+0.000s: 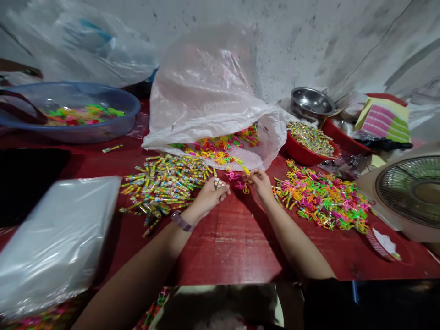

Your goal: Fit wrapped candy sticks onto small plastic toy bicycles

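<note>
My left hand (209,197) is closed in a pinch on a small wrapped candy stick (218,183), beside a heap of wrapped candy sticks (165,183) on the red table (227,247). My right hand (261,183) pinches a small yellow plastic piece (246,170). A pink plastic piece (240,186) lies just under the fingers. To the right of that hand spreads a pile of neon plastic toys (323,199). Behind both hands a big clear plastic bag (213,96) lies open with more neon pieces spilling out.
A blue basin (113,120) with neon pieces stands far left. A stack of clear bags (51,243) lies near left. A red bowl (302,155) of candy sticks, a steel bowl (311,101), coloured paper (385,120) and a fan (412,190) stand on the right.
</note>
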Demonstrator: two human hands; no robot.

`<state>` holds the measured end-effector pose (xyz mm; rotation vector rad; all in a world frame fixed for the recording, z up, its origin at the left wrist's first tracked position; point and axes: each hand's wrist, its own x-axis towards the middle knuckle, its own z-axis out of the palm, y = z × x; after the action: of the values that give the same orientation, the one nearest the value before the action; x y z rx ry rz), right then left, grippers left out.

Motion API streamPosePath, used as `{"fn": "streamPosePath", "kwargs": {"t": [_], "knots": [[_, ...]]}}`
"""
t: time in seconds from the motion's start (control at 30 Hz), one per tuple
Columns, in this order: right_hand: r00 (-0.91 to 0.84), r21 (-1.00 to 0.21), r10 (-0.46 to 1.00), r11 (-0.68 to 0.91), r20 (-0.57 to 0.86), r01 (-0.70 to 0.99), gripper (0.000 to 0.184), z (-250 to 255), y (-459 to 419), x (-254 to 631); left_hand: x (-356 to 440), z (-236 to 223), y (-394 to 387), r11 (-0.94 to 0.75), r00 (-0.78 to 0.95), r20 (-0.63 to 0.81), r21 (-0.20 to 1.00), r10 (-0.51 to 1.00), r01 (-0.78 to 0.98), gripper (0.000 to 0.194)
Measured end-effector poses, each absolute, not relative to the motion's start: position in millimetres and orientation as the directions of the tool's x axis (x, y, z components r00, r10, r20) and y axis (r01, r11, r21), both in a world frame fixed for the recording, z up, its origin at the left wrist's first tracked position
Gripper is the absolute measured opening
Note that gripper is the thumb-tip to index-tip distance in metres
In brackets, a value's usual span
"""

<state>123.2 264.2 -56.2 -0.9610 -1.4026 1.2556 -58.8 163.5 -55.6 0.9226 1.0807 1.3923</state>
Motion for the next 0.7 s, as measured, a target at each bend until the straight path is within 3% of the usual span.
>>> {"fn": "streamPosePath", "kwargs": {"t": [0.07,0.17,0.27,0.37,0.57,0.63,0.7], "knots": [[-0.274,-0.973,0.959,0.0,0.065,-0.23,0.026,-54.5,244.2,129.1,-55.4,-55.8,160.1,-0.047,-0.052,0.036,0.975,0.998,-0.218,0.031],[-0.396,-0.962,0.918,-0.096,0.014,-0.255,0.031,-54.8,218.2,130.5,-48.7,-58.6,156.7,-0.068,-0.013,0.067,0.983,0.998,-0.169,0.037],[-0.441,-0.98,0.897,-0.052,0.04,-0.194,0.033,-56.1,206.1,130.3,-42.5,-64.3,155.2,-0.1,-0.023,0.098,0.988,0.995,-0.114,0.037],[-0.373,-0.988,0.925,0.018,0.074,-0.152,0.033,-55.6,206.6,134.6,-39.0,-71.4,155.3,-0.156,-0.052,0.151,0.982,0.987,-0.102,0.037],[-0.317,-0.984,0.931,0.157,0.178,-0.089,0.029,-55.7,213.1,146.0,-35.0,-83.7,157.3,-0.114,0.066,0.126,0.979,0.99,-0.167,0.042],[-0.278,-0.987,0.949,0.131,0.151,-0.089,0.029,-55.3,215.3,148.3,-33.4,-85.6,156.7,-0.101,0.078,0.115,0.98,0.99,-0.17,0.04],[-0.243,-0.98,0.965,0.049,0.097,-0.194,0.034,-54.3,217.0,149.4,-32.2,-86.2,155.6,-0.1,0.073,0.111,0.985,0.991,-0.143,0.037]]}}
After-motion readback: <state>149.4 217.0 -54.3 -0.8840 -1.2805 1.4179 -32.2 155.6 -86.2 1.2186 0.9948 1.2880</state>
